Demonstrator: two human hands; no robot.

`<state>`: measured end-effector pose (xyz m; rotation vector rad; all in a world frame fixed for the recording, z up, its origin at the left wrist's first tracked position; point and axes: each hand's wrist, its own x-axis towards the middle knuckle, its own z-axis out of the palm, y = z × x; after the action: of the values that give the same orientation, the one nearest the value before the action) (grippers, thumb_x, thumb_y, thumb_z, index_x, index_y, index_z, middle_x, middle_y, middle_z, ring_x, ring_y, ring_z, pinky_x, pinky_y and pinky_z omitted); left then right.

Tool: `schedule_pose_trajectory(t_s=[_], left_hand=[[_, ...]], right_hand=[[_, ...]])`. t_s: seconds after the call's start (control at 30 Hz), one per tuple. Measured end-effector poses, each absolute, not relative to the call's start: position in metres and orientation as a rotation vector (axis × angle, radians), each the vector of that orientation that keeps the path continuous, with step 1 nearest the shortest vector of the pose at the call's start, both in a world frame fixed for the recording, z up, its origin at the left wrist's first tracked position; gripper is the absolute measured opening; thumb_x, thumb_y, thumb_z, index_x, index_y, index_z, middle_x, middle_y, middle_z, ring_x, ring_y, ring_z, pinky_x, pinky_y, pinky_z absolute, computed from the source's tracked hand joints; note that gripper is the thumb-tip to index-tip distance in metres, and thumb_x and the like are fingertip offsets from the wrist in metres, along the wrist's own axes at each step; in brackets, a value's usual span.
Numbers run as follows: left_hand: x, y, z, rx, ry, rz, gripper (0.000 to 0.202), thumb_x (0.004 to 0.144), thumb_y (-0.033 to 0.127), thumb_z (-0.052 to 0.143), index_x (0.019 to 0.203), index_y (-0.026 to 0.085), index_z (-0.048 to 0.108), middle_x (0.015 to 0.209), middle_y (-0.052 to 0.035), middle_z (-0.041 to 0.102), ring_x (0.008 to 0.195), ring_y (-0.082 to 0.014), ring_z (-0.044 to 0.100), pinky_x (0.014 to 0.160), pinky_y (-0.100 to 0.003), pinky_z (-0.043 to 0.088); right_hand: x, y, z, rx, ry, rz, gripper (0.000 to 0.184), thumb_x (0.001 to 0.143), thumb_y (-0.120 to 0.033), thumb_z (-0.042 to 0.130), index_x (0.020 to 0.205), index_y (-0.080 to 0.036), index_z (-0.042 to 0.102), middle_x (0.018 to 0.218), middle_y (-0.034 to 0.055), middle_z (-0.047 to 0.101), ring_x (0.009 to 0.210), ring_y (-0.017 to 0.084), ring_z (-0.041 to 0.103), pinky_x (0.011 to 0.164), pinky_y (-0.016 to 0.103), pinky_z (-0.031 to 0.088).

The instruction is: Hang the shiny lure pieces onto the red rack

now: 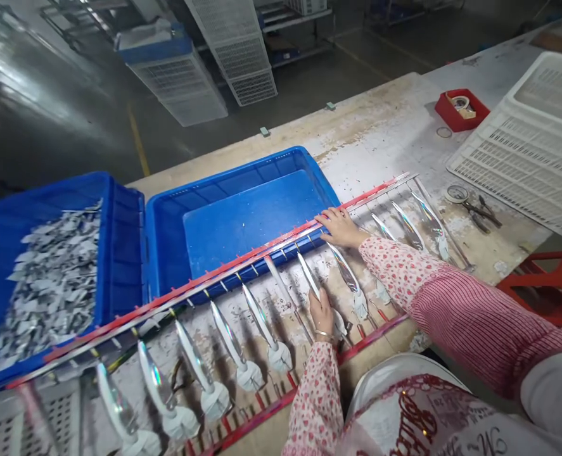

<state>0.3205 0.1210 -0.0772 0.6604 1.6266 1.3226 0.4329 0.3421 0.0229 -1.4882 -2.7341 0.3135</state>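
On the red-railed frame: a shiny piece sits, near the blue bin on the surface.
Piece's handling: probably light and stiff, its glossy finish slick and easily scratched.
Best hold: likely the lower body, clear of the narrow top end.
Left hand: fingers curled around the piece's lower part.
Right hand: fingers slightly apart over the frame's edge; whether they clamp it, I cannot tell.
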Motion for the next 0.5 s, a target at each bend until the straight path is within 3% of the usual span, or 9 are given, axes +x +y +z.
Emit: schedule_pose_trajectory(t_s=[0.2, 0.33, 0.5], left_hand=[[0.316, 0.131, -0.068, 0.85, 1.742, 1.015, 0.022, 0.088, 0.037, 0.054, 0.097, 0.018, 0.052, 0.081, -0.0101, 0.063, 0.076, -0.0273, 0.061, 0.073, -0.039, 0.046], [0.302, 0.131, -0.069, 0.877, 1.686, 0.949, 0.035, 0.083, 0.041, 0.063, 0.106, 0.016, 0.055, 0.087, -0.0111, 0.065, 0.087, -0.0283, 0.064, 0.084, -0.041, 0.047], [0.298, 0.091, -0.07, 0.794, 1.687, 1.131, 0.063, 0.084, 0.053, 0.059, 0.131, 0.013, 0.046, 0.115, -0.0168, 0.064, 0.105, -0.0245, 0.063, 0.096, -0.04, 0.048]], right_hand=[[0.432, 0.344, 0.022, -1.473, -2.742, 0.313, 0.064, 0.09, -0.043, 0.058, 0.148, -0.021, 0.04, 0.153, 0.014, 0.037, 0.143, 0.035, 0.023, 0.116, 0.059, 0.012], [0.44, 0.327, 0.027, -1.472, -2.65, 0.373, 0.061, 0.092, -0.04, 0.055, 0.147, -0.018, 0.04, 0.155, 0.0136, 0.034, 0.145, 0.032, 0.02, 0.119, 0.057, 0.012], [0.511, 0.255, 0.018, -1.291, -2.398, 0.364, 0.039, 0.096, -0.034, 0.046, 0.129, -0.013, 0.055, 0.132, 0.0144, 0.055, 0.131, 0.026, 0.041, 0.115, 0.047, 0.031]])
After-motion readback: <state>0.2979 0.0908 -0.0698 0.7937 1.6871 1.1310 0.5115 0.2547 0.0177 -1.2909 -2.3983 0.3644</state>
